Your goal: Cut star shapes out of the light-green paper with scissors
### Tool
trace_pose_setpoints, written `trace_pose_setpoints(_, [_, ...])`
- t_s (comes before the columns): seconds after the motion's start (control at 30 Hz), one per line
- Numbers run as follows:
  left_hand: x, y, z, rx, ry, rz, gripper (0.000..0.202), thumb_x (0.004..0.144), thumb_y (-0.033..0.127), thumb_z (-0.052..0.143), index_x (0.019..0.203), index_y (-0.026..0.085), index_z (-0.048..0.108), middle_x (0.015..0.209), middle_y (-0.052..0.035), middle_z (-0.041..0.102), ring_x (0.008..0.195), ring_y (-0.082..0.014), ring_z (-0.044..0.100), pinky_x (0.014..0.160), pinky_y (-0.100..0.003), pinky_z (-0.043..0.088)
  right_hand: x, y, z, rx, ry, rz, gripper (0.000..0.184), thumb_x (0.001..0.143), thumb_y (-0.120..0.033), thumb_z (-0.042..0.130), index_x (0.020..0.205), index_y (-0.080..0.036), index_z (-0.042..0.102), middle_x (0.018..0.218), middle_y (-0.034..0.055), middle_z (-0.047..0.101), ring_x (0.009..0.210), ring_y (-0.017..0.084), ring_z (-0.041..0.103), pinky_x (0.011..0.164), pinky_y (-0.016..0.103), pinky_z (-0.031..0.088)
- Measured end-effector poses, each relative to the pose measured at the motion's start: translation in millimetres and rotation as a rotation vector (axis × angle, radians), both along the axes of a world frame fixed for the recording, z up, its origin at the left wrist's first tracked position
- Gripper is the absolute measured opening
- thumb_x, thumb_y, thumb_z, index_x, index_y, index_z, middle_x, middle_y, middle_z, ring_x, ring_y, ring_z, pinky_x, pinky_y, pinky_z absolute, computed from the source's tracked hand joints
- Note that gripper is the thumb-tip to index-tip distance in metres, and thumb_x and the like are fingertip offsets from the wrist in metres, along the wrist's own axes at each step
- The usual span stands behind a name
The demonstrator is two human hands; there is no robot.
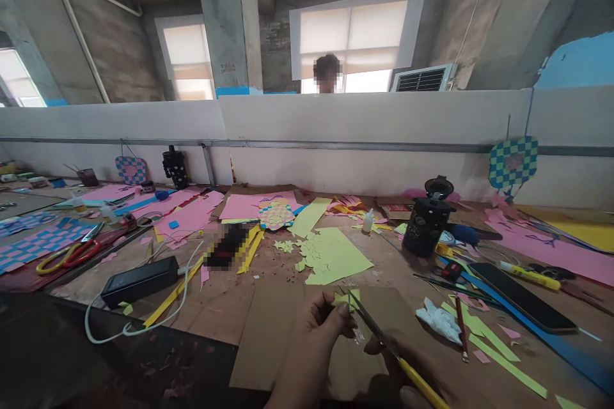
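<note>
As I hold the left hand over the brown cardboard sheet, its thumb and fingers pinch a small yellow-green paper piece. My right hand grips yellow-handled scissors, their tips at that piece; I cannot tell whether the blades are cutting. Just beyond the cardboard I see a jagged-edged yellow-green paper sheet; crumpled white tissue lies to the right, near a black smartphone.

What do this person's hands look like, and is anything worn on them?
The left hand is bare: no glove, ring, bracelet or sleeve shows. The right hand looks ungloved too, though shadow hides its finer details.
</note>
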State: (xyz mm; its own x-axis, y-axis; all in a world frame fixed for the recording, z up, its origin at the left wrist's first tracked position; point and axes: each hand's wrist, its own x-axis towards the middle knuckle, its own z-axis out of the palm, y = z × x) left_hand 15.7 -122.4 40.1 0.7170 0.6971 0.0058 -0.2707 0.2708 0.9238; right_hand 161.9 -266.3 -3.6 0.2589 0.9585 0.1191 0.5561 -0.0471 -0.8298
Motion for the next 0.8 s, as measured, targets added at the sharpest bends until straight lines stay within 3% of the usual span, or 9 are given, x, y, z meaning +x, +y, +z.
trace_pose_setpoints(0.2, [-0.9,0.3,-1.5,0.032,0.038,0.004,0.05,0.062,0.059,0.082,0.073,0.015,0.061,0.066,-0.0004,0.061,0.064,-0.0139,0.056,0.065,-0.025,0.044,-3.4,2.7,5.6,0.062,0.04,0.05,0.062,0.081,-0.081,0.044,0.11,-0.029,0.065,0.089,0.003,0.07,0.076,0.025,0.066,0.069,0.031,0.05])
trace_pose_setpoints(0.37, [-0.3,1.3,-4.4,0.056,0.045,-0.002,0.047,0.066,0.057,0.079,0.072,0.016,0.058,0.065,0.0005,0.06,0.064,-0.0134,0.056,0.065,-0.025,0.044,-1.0,1.0,2.2,0.022,0.097,0.067,0.055,0.083,-0.074,0.052,0.114,-0.03,0.064,0.104,0.0041,0.071,0.079,0.024,0.065,0.072,0.031,0.051])
trace_pose_setpoints(0.47, [0.1,1.3,-5.4,0.043,0.034,-0.006,0.047,0.066,0.056,0.08,0.071,0.017,0.056,0.064,0.0013,0.059,0.062,-0.0126,0.055,0.064,-0.025,0.043,0.5,-0.4,4.8,-0.012,0.09,0.08,0.053,0.084,-0.073,0.052,0.113,-0.03,0.062,0.101,0.0029,0.072,0.075,0.022,0.063,0.069,0.029,0.05])
trace_pose_setpoints(0.7, [0.1,-0.3,-0.9,-0.007,0.039,0.022,0.051,0.058,0.059,0.083,0.07,0.017,0.056,0.06,0.0022,0.059,0.059,-0.0122,0.054,0.062,-0.024,0.043,5.1,-2.8,11.5,-0.064,0.038,0.11,0.049,0.087,-0.067,0.055,0.119,-0.031,0.062,0.118,0.0042,0.07,0.092,0.025,0.067,0.08,0.031,0.052])
trace_pose_setpoints(0.8, [0.4,-0.4,0.6,-0.023,0.046,0.024,0.053,0.056,0.061,0.084,0.068,0.017,0.056,0.059,0.0017,0.06,0.059,-0.0126,0.054,0.062,-0.025,0.043,5.7,-4.9,11.8,-0.059,0.015,0.1,0.047,0.088,-0.065,0.055,0.12,-0.03,0.063,0.116,0.0044,0.07,0.098,0.026,0.066,0.084,0.031,0.052])
